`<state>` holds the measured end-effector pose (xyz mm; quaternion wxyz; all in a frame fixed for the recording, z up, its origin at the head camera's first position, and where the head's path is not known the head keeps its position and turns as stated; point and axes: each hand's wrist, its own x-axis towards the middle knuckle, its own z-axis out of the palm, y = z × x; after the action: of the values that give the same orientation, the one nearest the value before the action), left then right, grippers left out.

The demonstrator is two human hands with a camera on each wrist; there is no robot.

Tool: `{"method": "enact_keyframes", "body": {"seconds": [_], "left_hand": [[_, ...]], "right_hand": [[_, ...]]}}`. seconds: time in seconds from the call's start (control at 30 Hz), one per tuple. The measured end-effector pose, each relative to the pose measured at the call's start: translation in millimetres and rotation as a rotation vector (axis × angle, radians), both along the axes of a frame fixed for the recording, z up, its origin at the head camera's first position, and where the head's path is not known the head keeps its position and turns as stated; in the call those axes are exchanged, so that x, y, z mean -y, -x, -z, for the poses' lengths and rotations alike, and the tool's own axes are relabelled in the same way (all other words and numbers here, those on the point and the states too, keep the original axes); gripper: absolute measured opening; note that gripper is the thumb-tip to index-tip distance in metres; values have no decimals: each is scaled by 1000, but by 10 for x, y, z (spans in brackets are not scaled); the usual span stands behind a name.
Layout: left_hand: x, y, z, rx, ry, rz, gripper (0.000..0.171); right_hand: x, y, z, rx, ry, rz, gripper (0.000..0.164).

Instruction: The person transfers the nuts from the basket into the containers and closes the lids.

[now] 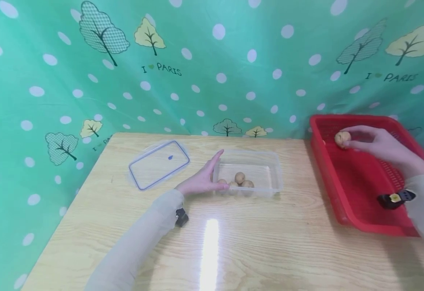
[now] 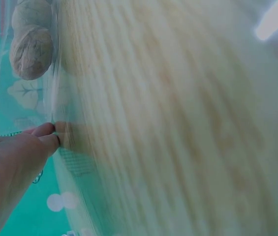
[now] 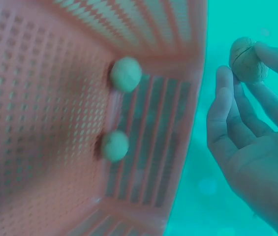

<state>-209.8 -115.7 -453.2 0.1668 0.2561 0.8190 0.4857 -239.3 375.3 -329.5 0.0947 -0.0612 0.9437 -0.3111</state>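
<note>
Over the far left part of a red plastic basket (image 1: 326, 173), my right hand (image 1: 382, 145) pinches a walnut (image 1: 342, 139) between thumb and fingertips. The right wrist view shows the same walnut (image 3: 247, 60) above the rim, its seam visible. My left hand (image 1: 202, 178) grips the left end of a clear plastic container (image 1: 275, 171), thumb at the near corner and fingers toward the far one. Several walnuts (image 1: 239, 178) lie in the container along its near side. In the left wrist view, fingertips (image 2: 50, 140) touch the container's edge, away from a walnut (image 2: 31, 52).
Two walnuts, one upper (image 3: 126, 74) and one lower (image 3: 115, 146), lie inside the basket against its slotted side. A clear lid (image 1: 159, 165) with a blue seal lies left of the container on the wooden table (image 1: 270, 242). A green patterned cloth (image 1: 197, 60) hangs behind.
</note>
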Motion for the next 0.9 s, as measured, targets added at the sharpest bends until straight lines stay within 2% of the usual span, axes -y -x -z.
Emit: {"method": "enact_keyframes", "body": {"seconds": [0.3, 0.47, 0.67, 0.9], "left_hand": [[12, -5, 9, 10, -8, -8, 113], [11, -10, 15, 16, -12, -13, 113], [1, -12, 18, 8, -8, -10, 113], [-2, -20, 0, 17, -7, -9, 113]], "right_hand": [[363, -128, -124, -67, 62, -79, 49], [555, -217, -197, -5, 95, -80, 49], [713, -254, -246, -57, 86, -130, 50], [820, -273, -242, -68, 87, -148, 51]]}}
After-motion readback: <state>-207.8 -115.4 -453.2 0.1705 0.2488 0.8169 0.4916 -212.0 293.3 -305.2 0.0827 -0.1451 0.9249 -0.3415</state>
